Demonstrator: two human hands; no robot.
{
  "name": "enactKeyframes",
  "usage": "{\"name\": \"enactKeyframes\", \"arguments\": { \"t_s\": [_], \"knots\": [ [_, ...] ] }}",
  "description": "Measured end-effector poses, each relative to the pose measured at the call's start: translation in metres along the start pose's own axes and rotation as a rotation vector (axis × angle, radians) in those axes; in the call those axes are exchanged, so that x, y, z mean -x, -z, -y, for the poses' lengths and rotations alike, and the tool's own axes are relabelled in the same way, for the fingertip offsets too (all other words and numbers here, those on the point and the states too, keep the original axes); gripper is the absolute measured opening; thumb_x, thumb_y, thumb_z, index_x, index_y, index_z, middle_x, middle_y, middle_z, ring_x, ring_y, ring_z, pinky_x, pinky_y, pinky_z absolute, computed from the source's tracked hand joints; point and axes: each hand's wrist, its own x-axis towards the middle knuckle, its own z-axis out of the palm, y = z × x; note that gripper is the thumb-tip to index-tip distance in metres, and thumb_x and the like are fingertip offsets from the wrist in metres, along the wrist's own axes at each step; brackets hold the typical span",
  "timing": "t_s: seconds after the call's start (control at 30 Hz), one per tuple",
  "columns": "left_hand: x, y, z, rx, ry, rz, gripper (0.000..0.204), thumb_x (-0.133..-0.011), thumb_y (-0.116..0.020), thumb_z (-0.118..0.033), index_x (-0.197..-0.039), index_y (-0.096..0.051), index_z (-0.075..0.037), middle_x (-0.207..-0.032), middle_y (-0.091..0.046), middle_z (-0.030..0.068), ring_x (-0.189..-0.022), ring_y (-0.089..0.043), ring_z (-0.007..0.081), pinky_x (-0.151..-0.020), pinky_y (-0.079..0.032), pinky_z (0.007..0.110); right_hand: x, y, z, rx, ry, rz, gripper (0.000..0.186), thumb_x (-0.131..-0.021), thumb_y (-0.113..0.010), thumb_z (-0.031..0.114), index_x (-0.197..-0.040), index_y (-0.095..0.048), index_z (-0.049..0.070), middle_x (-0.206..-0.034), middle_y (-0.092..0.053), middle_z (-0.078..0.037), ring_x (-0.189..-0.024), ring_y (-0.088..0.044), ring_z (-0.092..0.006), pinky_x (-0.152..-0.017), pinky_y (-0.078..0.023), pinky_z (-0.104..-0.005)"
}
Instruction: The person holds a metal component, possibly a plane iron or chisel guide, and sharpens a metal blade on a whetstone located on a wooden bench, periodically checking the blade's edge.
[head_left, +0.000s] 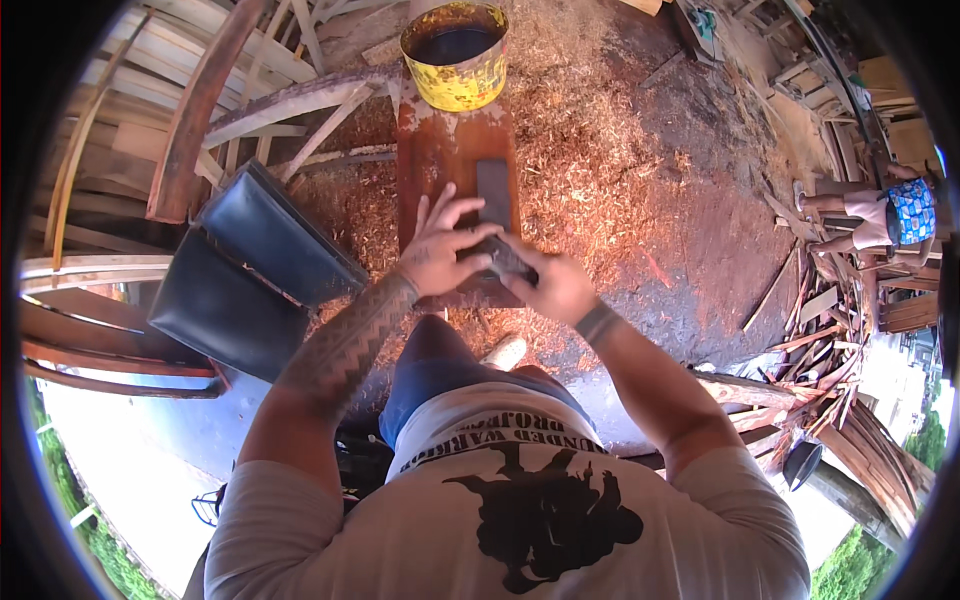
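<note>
A dark, flat, blade-like piece (514,264) is between my two hands, slightly blurred; I cannot make out its exact kind. My right hand (560,288) is closed around its near right end. My left hand (438,250) has its thumb and index finger at the other end, while its remaining fingers are spread. Just beyond them lies a dark grey rectangular slab (492,182), like a sharpening stone, partly hidden by my hands. The slab rests on a reddish-brown wooden board (428,160). At the board's far end stands a yellow, paint-stained bucket (458,88) with dark liquid inside.
Wood shavings (590,150) cover the ground around the board. A black padded seat (235,310) stands at my left, near stacked timber (190,110). Scrap wood (830,340) is piled on the right. Another person in blue patterned shorts (910,212) is at the far right.
</note>
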Motion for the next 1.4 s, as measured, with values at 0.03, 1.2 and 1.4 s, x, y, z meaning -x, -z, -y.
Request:
{"name": "enactKeyframes", "arguments": {
  "t_s": [0.03, 1.2, 1.4],
  "knots": [
    [-0.012, 0.007, 0.011, -0.028, 0.022, -0.027, 0.05, -0.096, -0.084, -0.042, -0.144, -0.075, -0.032, -0.169, -0.044, 0.0053, -0.169, -0.017, 0.0457, -0.134, -0.003, 0.074, -0.014, -0.005, -0.001, 0.029, 0.002, -0.023, 0.065, -0.095, -0.078, 0.036, -0.157, -0.062, 0.023, -0.085, -0.078, -0.023, -0.076, -0.078, -0.0427, -0.074, -0.065, -0.0528],
    [0.027, -0.011, 0.003, 0.051, 0.16, -0.089, 0.052, -0.095, -0.085, -0.043, -0.144, -0.074, -0.033, -0.169, -0.042, 0.0044, -0.167, -0.017, 0.0474, -0.132, -0.006, 0.077, -0.006, -0.009, 0.006, -0.001, -0.009, 0.078, 0.067, -0.098, -0.078, 0.047, -0.161, -0.058, 0.034, -0.096, -0.08, -0.021, -0.083, -0.079, -0.0397, -0.079, -0.065, -0.0503],
    [0.006, -0.002, 0.032, -0.031, 0.147, -0.132, 0.05, -0.098, -0.082, -0.041, -0.146, -0.072, -0.034, -0.169, -0.04, 0.0041, -0.168, -0.016, 0.0468, -0.133, -0.003, 0.075, -0.042, -0.004, 0.013, 0.129, -0.059, 0.1, 0.067, -0.098, -0.075, 0.049, -0.161, -0.057, 0.037, -0.094, -0.08, -0.019, -0.083, -0.079, -0.0423, -0.077, -0.065, -0.0524]
  ]
}}
